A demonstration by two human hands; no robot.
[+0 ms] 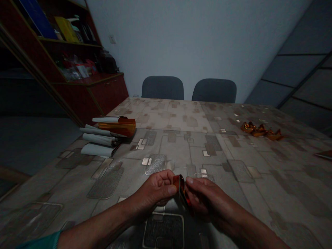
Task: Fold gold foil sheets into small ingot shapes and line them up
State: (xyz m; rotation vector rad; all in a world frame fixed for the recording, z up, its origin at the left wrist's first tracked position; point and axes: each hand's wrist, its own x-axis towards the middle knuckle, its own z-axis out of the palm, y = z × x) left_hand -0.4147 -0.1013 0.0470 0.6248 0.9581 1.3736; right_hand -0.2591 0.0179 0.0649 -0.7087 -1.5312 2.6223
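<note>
Both of my hands are held together low over the patterned table top [171,145]. Between them is a small glossy orange-red foil piece [183,192], pinched by my left hand [155,188] and my right hand [204,199]. Its lower end hangs down between my palms. Up to the left lie several white paper rolls [100,136] beside a translucent amber sheet roll [121,127]. Crumpled orange foil pieces [260,131] form a loose row to the right, well away from both hands.
A dark red shelf unit [89,79] with books and boxes stands beyond the table's left side. Two dark chairs [189,89] back onto the far edge. A flat reddish item [324,154] lies at the right edge of the view.
</note>
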